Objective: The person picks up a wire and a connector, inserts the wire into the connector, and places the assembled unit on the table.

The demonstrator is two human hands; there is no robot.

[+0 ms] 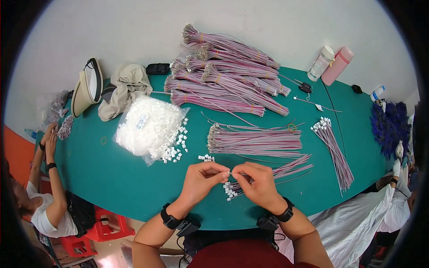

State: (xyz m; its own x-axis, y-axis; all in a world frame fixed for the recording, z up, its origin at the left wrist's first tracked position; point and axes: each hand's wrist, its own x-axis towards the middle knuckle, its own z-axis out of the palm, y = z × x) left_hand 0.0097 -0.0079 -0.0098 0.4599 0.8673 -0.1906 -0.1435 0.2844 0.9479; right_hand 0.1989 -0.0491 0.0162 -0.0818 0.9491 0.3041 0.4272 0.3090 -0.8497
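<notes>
My left hand (pixel 202 179) and my right hand (pixel 257 181) meet fingertip to fingertip above the near edge of the green table (pixel 111 174). Between them they pinch a small white plastic connector (pixel 230 173) on the end of a thin pink-and-grey wire. Under my right hand lies a small bunch of wires with white connectors fitted (pixel 232 191), fanning out to the right. A few loose white connectors (pixel 206 157) sit just beyond my left hand. A clear bag of white connectors (pixel 149 127) lies further left.
Several bundles of pink-grey wires (pixel 228 76) are stacked at the back, another bundle (pixel 254 140) lies mid-table and one (pixel 333 149) at the right. Two bottles (pixel 330 64), a sun visor (pixel 87 87) and cloth (pixel 125 87) are there. Other people sit at left (pixel 44 196) and right (pixel 397 196).
</notes>
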